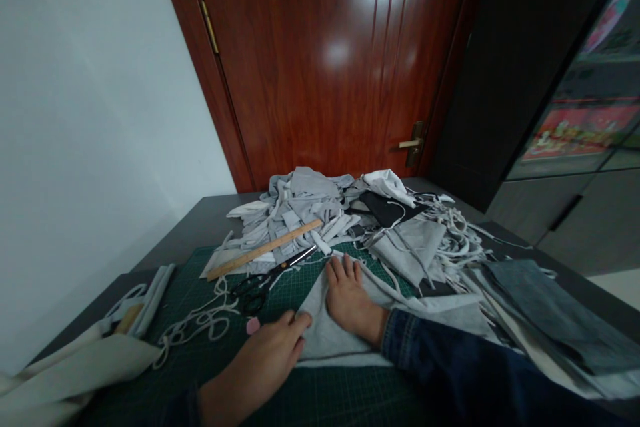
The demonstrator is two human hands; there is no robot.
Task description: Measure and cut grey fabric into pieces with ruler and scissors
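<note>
A piece of light grey fabric (320,340) lies on the green cutting mat (195,280) in front of me. My left hand (270,353) pinches its left edge, thumb and fingers closed. Flat on top of the same fabric, with fingers stretched out, rests my right hand (347,293). Black-handled scissors (253,290) lie beyond my left hand, blades pointing up and right. A wooden ruler (265,250) sits across the scraps just past them. Close to my left hand is a small pink disc (253,325), beside a loose white cord (197,323).
Heaped grey strips (300,197) fill the back of the table, with a black cloth piece (390,210) and tangled offcuts (457,233) toward the right. Folded dark grey fabric (555,307) is stacked at right. Cream cloth (100,367) lies at left. A wooden door (320,80) stands behind.
</note>
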